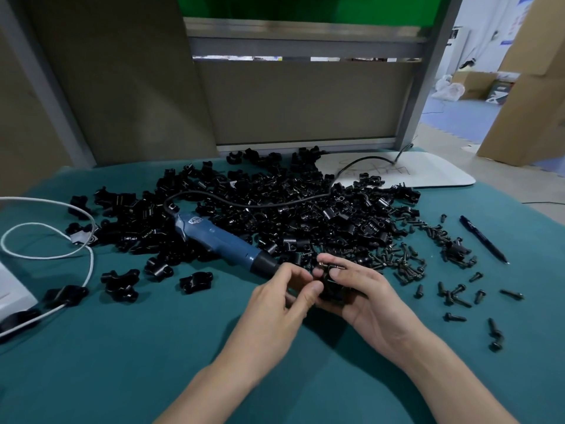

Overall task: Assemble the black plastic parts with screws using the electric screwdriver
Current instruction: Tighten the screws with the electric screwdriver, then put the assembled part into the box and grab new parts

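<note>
Head view, looking down: both hands meet over the green table mat [122,356], fingers curled round one black plastic part [331,289]. The left hand [275,301] pinches its near side with thumb and fingertips. The right hand [367,298] cradles it from the right, with a screw [328,264] at its fingertips. Just left of the hands, the blue electric screwdriver [220,240] lies against the pile of black parts [305,203]. Loose screws [409,266] and a black pen [483,238] lie to the right.
</note>
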`<state>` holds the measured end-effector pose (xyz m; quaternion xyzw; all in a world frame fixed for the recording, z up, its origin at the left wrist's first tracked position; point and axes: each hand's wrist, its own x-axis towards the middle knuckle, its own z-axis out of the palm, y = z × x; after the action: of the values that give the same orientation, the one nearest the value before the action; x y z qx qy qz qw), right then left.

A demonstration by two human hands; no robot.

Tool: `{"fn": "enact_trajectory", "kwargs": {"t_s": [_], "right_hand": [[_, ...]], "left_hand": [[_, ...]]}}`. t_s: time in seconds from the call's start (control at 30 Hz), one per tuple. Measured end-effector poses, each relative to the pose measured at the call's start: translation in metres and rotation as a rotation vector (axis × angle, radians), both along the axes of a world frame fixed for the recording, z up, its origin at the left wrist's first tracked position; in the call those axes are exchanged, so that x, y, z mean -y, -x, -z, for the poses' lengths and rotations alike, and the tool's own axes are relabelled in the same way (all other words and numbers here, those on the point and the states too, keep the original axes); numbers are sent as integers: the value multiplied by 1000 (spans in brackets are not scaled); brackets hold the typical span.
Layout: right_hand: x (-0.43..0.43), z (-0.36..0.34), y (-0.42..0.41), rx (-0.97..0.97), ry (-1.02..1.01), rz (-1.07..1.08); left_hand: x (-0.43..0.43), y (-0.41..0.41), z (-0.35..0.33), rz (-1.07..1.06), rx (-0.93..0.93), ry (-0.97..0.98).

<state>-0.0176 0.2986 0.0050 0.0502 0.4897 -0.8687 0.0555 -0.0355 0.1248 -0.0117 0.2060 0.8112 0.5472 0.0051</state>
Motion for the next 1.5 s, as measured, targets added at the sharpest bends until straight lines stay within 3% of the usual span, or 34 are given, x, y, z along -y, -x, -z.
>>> {"fn": "enact_trajectory", "kwargs": {"t_s": [0.6, 0.83, 1.07, 1.23, 1.5], "right_hand": [[0, 0, -1, 38, 7, 29], [1, -2, -3, 18, -15, 30], [0, -2, -3, 15, -33, 12], [-1, -2, -3, 10, -22, 19], [-4, -3, -4, -4, -28, 2]], "left_hand": [[-2, -1, 5, 46, 17, -94], [0, 0, 8, 32, -56, 33], [1, -1, 6, 76, -15, -76], [2, -1, 9, 40, -47, 25], [2, -1, 6, 104, 3, -48]]}}
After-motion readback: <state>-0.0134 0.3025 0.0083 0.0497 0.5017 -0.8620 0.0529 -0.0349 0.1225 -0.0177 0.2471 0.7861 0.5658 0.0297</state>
